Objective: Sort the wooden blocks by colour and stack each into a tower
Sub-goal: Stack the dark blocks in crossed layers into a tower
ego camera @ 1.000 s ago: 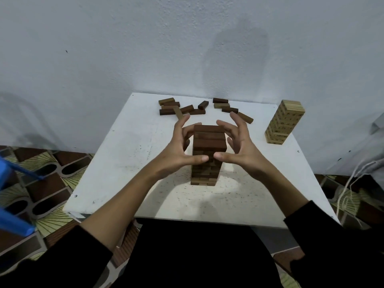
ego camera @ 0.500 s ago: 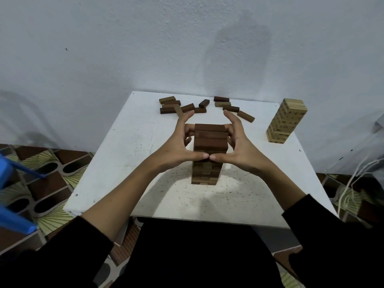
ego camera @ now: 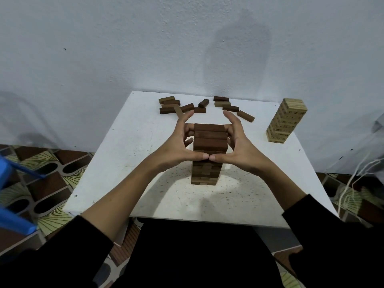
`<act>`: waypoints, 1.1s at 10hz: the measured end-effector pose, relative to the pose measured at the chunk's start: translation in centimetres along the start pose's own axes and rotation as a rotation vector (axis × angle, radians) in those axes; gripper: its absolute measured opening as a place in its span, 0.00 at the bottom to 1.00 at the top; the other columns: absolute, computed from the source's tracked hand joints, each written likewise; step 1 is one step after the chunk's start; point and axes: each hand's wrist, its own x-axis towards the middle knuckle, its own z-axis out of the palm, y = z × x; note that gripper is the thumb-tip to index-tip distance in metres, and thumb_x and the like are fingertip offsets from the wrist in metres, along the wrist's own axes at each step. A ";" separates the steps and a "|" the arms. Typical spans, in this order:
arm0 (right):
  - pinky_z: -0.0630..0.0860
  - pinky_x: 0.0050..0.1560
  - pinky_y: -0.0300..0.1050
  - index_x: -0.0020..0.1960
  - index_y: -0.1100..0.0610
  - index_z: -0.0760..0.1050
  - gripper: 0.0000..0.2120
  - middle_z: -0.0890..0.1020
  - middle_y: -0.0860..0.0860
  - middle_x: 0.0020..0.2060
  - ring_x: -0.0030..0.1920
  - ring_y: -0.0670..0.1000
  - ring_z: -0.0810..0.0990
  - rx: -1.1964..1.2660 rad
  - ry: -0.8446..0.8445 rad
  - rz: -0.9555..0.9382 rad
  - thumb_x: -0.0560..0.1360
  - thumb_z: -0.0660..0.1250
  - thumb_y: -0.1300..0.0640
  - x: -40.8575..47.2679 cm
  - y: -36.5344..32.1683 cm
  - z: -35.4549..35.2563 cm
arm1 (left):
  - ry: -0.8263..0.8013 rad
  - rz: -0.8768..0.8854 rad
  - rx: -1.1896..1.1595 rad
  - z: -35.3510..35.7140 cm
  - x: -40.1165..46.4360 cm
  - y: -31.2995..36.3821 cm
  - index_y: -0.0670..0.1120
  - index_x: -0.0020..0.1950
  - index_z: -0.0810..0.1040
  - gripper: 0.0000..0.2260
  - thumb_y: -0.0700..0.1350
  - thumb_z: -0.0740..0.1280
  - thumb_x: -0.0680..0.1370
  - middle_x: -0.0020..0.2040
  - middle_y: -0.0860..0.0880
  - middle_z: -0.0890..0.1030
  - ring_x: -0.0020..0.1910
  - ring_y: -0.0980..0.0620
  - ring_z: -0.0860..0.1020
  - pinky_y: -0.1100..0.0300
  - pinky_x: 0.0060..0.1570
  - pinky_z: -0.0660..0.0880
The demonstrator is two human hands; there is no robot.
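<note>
A white table (ego camera: 124, 146) stood against a pale wall (ego camera: 124, 48). The dark tower (ego camera: 208, 154) of brown wooden blocks stood upright near the middle of the table, directly in front of the person.

Both hands framed the upper part of the dark tower. The left hand (ego camera: 176, 144) lay on the tower's left side, with its fingers reaching round toward the far face. The right hand (ego camera: 239, 145) lay on the right side in a mirrored pose. The two thumb tips met against the tower's near face, below the top layers. The fingers were curved round the block layers and appeared to press them from both sides; contact on the far face was hidden from the camera.

The loose dark blocks (ego camera: 188, 108) lay scattered flat along the far edge of the table, behind the hands. Some touched or overlapped one another. They lay well apart from the dark tower.

The light tower (ego camera: 286, 120) of pale wooden blocks stood near the table's far right corner, apart from both hands and from the loose blocks.

Black sleeves (ego camera: 68, 252) covered both forearms from mid-arm. A patterned tile floor (ego camera: 47, 179) showed on the left of the table, and a blue plastic object (ego camera: 12, 221) sat at the left frame edge.
</note>
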 end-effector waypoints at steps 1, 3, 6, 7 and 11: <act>0.59 0.74 0.55 0.76 0.47 0.43 0.54 0.71 0.51 0.62 0.68 0.48 0.69 0.007 0.006 -0.014 0.64 0.76 0.56 0.0 -0.3 -0.3 | 0.000 0.015 -0.003 -0.1 -0.1 0.3 0.54 0.76 0.49 0.50 0.43 0.77 0.63 0.64 0.51 0.72 0.66 0.57 0.70 0.46 0.71 0.63; 0.60 0.73 0.55 0.75 0.47 0.43 0.52 0.72 0.51 0.61 0.66 0.48 0.70 -0.008 0.011 -0.036 0.63 0.75 0.55 0.1 -0.7 -0.3 | 0.005 0.033 0.011 -0.1 0.1 0.6 0.52 0.77 0.48 0.49 0.41 0.75 0.65 0.63 0.48 0.73 0.64 0.56 0.72 0.47 0.71 0.64; 0.59 0.73 0.55 0.76 0.48 0.44 0.52 0.73 0.51 0.60 0.66 0.48 0.71 -0.030 0.008 -0.029 0.66 0.76 0.59 0.1 -0.8 -0.4 | 0.014 0.049 0.022 0.0 -0.2 0.7 0.53 0.77 0.50 0.50 0.47 0.77 0.62 0.62 0.48 0.73 0.65 0.55 0.72 0.47 0.71 0.64; 0.59 0.74 0.55 0.76 0.49 0.44 0.51 0.73 0.51 0.60 0.66 0.48 0.71 -0.025 0.004 -0.029 0.67 0.76 0.62 0.1 -0.7 -0.5 | 0.023 0.037 0.022 0.1 -0.3 0.9 0.53 0.77 0.50 0.50 0.49 0.76 0.62 0.62 0.48 0.73 0.66 0.55 0.71 0.46 0.71 0.63; 0.48 0.76 0.50 0.77 0.47 0.50 0.38 0.55 0.41 0.75 0.75 0.43 0.52 0.289 0.229 0.143 0.71 0.43 0.32 -1.5 -2.1 2.6 | 0.176 -0.182 -0.144 2.2 -1.7 2.0 0.52 0.78 0.53 0.47 0.78 0.47 0.66 0.78 0.55 0.53 0.77 0.57 0.50 0.61 0.72 0.50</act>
